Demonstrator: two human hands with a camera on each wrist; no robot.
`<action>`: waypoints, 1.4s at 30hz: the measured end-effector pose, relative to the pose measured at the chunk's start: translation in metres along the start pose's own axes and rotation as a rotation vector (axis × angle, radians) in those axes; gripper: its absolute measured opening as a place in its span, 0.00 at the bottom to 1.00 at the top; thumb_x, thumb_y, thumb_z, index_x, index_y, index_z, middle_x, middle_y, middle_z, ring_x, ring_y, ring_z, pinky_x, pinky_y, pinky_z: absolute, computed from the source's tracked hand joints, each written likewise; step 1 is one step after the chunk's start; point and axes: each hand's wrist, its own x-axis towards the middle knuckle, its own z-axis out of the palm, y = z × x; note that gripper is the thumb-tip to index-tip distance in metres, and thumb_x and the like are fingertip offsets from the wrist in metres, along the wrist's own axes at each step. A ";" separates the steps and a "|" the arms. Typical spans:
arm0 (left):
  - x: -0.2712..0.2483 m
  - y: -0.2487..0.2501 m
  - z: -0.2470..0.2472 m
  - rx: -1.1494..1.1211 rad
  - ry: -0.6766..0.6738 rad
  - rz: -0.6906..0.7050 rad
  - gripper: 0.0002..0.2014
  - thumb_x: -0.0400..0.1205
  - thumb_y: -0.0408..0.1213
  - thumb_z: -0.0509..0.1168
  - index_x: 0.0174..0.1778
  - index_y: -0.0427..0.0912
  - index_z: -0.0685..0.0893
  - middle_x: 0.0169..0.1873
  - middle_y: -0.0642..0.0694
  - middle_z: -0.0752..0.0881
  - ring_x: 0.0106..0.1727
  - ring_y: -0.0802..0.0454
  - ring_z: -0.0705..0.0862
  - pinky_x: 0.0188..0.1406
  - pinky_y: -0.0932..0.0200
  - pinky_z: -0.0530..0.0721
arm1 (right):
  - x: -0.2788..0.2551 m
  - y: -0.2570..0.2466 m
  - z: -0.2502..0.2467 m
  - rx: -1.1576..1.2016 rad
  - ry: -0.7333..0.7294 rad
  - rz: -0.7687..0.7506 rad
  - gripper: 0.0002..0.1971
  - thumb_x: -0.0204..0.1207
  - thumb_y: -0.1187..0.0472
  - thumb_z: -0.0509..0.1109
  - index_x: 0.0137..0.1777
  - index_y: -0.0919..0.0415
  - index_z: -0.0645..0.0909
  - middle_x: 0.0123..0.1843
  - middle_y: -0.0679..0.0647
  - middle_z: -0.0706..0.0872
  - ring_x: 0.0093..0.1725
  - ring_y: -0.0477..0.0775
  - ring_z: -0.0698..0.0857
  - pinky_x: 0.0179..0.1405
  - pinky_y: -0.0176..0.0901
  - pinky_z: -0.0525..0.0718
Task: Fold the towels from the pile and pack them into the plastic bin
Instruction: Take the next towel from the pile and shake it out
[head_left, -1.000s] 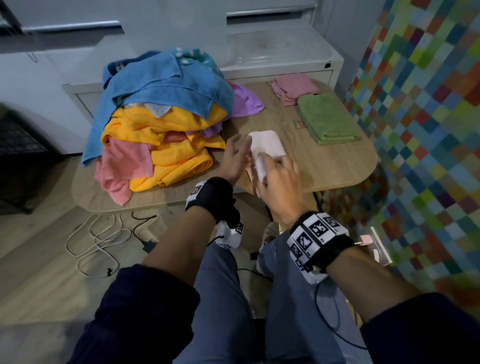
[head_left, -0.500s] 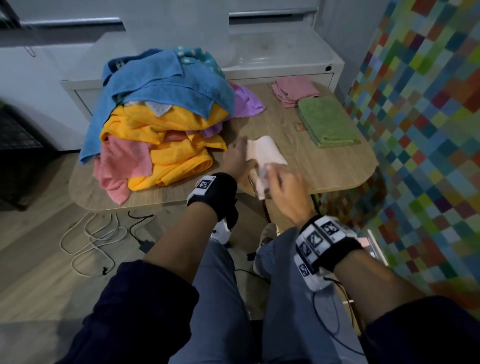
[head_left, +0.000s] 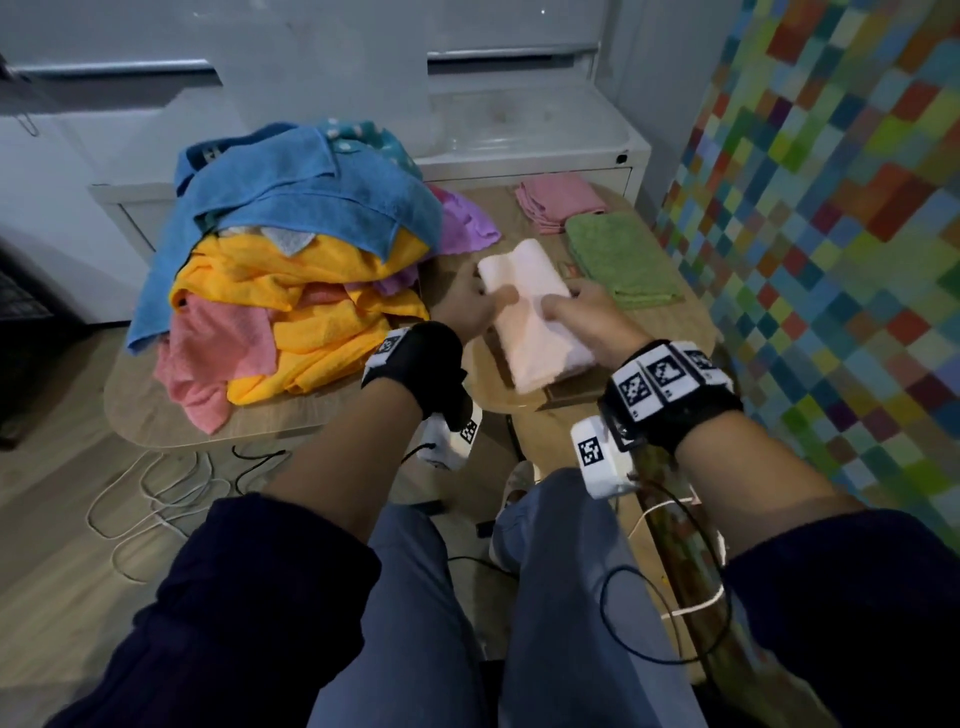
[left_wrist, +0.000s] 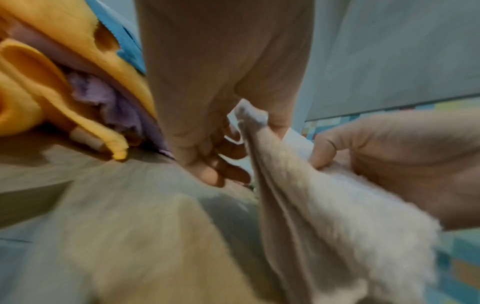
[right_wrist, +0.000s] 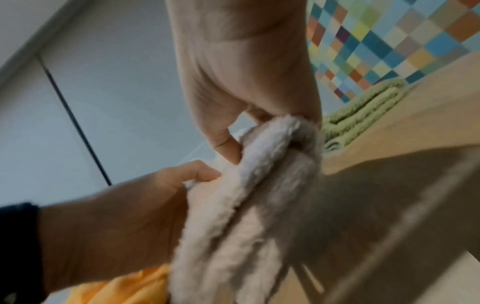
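Wood surface (head_left: 332, 423) carries the unfolded pile (head_left: 291, 270) at left, leaving working room. Pale pink towel (head_left: 530, 317), folded, lifted off it, likely for transfer. Left hand (head_left: 467, 306) and right hand (head_left: 587, 317): each grip pinches one side, keeping layers together.

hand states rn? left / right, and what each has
Left hand: holding the white towel, thumb on top, fingers curled under its left edge.
Right hand: holding the same towel, pinching its right side.
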 end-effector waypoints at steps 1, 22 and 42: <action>0.006 0.007 0.003 -0.131 0.003 0.005 0.36 0.64 0.40 0.71 0.67 0.30 0.70 0.57 0.35 0.80 0.56 0.39 0.82 0.54 0.42 0.83 | 0.004 -0.006 -0.008 0.047 0.009 0.001 0.20 0.74 0.69 0.66 0.66 0.69 0.73 0.57 0.63 0.83 0.46 0.56 0.83 0.37 0.41 0.80; 0.099 0.050 0.101 0.119 -0.175 -0.075 0.13 0.86 0.38 0.57 0.56 0.32 0.80 0.44 0.40 0.80 0.43 0.48 0.79 0.27 0.66 0.78 | 0.127 0.005 -0.081 -0.513 0.458 -0.113 0.21 0.70 0.63 0.72 0.63 0.62 0.75 0.67 0.59 0.75 0.66 0.61 0.74 0.62 0.49 0.72; 0.189 0.029 0.039 1.190 -0.270 0.116 0.22 0.85 0.33 0.54 0.77 0.40 0.66 0.74 0.36 0.70 0.74 0.38 0.69 0.72 0.45 0.67 | 0.181 0.016 -0.073 -0.986 0.029 -0.019 0.28 0.78 0.47 0.48 0.79 0.52 0.59 0.82 0.52 0.56 0.82 0.65 0.48 0.77 0.73 0.50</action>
